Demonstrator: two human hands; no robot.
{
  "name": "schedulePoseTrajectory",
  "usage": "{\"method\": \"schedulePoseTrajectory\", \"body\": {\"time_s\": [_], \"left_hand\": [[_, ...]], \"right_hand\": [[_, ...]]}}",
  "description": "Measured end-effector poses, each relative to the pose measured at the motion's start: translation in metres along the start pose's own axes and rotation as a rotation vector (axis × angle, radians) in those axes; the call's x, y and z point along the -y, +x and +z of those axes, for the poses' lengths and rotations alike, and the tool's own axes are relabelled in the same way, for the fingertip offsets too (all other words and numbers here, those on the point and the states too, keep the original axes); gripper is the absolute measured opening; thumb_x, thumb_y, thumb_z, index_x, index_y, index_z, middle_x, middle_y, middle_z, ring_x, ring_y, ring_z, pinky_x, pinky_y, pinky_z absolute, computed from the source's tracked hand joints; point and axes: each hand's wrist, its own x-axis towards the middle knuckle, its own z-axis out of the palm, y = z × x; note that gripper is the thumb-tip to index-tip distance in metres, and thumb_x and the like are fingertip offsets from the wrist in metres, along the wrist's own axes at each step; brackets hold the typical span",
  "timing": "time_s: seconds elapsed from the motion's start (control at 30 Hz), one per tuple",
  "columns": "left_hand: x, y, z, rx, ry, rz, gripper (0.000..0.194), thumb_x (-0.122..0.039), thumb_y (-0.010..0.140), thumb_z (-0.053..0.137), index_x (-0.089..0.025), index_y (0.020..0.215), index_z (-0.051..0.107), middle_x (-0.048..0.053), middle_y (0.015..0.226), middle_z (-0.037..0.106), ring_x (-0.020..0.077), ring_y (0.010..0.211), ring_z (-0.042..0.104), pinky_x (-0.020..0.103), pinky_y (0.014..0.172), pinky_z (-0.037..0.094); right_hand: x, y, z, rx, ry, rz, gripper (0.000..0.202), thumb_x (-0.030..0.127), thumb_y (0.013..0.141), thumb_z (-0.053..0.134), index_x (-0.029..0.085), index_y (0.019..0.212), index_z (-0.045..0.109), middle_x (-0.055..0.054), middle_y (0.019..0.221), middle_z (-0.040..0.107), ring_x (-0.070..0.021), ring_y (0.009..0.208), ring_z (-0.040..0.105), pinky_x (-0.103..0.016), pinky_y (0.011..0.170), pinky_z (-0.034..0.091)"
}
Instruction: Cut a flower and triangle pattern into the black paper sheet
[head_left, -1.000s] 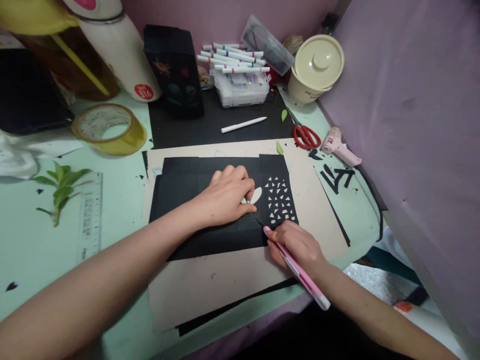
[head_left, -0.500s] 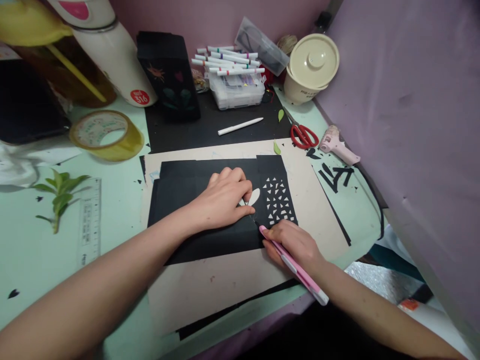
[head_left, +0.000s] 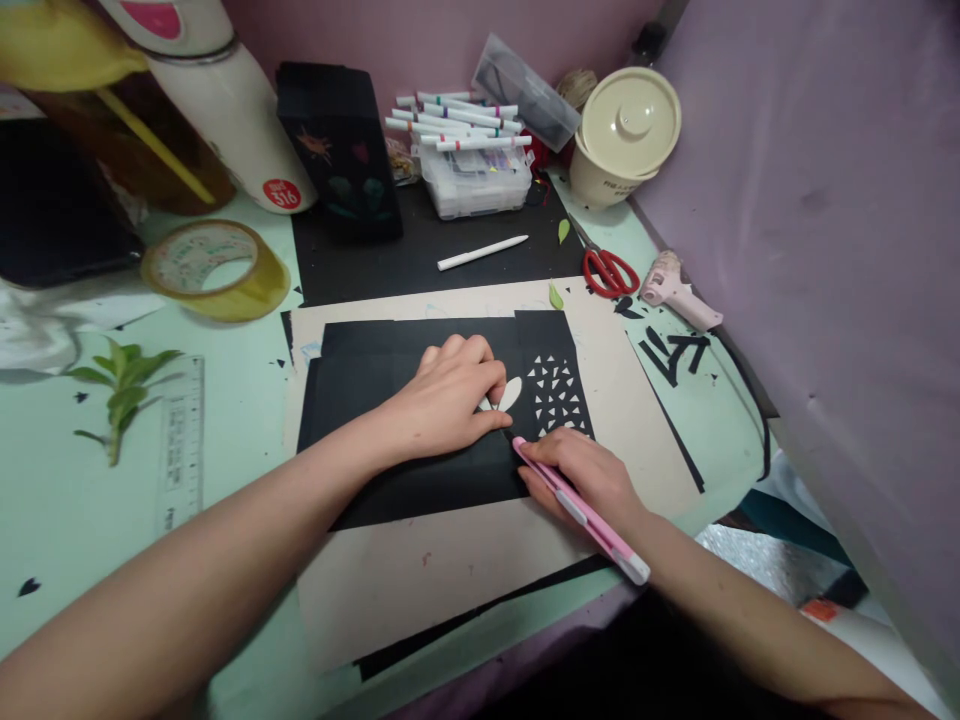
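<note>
The right hand (head_left: 589, 480) has carried the pink utility knife (head_left: 581, 510) up and to the left over the black paper (head_left: 450, 490), a short way in all, with most of it in the last half second. The knife's front end, earlier farther below the thumb of the left hand (head_left: 454, 395), now sits just beside it. The knife's rear end has come up too. The right hand's knuckles now overlap the lowest row of small cut-outs (head_left: 553, 388), which showed more fully before.

Soft, dim light leaves a glint on the pot lid (head_left: 631, 118).
</note>
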Motion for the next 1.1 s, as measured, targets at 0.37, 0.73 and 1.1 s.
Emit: {"method": "schedulePoseTrajectory", "body": {"time_s": [0.37, 0.73, 1.1], "left_hand": [[-0.0002, 0.0002, -0.0015, 0.015, -0.011, -0.016, 0.018, -0.036, 0.089, 0.067, -0.020, 0.088, 0.059, 0.004, 0.103, 0.050, 0.0238, 0.098, 0.043, 0.037, 0.080, 0.031], [0.0010, 0.0012, -0.0011, 0.012, -0.031, -0.011, 0.016, -0.035, 0.089, 0.066, -0.020, 0.087, 0.059, 0.004, 0.104, 0.050, 0.0240, 0.098, 0.044, 0.037, 0.080, 0.030], [0.0000, -0.0002, -0.0020, 0.012, -0.039, -0.020, 0.017, -0.035, 0.089, 0.067, -0.020, 0.086, 0.059, 0.004, 0.105, 0.050, 0.0245, 0.099, 0.044, 0.036, 0.080, 0.030]], "right_hand": [[0.0024, -0.0006, -0.0040, 0.027, 0.129, 0.256, 0.012, 0.018, 0.090, 0.063, 0.021, 0.101, 0.064, -0.005, 0.090, 0.074, -0.0166, 0.076, 0.070, -0.028, 0.067, 0.056], [0.0011, -0.0022, -0.0039, 0.009, 0.331, 0.596, 0.009, 0.025, 0.085, 0.069, 0.022, 0.094, 0.070, -0.001, 0.080, 0.074, -0.0129, 0.063, 0.067, -0.022, 0.055, 0.051], [-0.0023, 0.0007, -0.0037, -0.007, 0.394, 0.683, 0.010, 0.028, 0.083, 0.071, 0.020, 0.090, 0.072, -0.003, 0.079, 0.075, -0.0149, 0.064, 0.068, -0.023, 0.055, 0.051]]}}
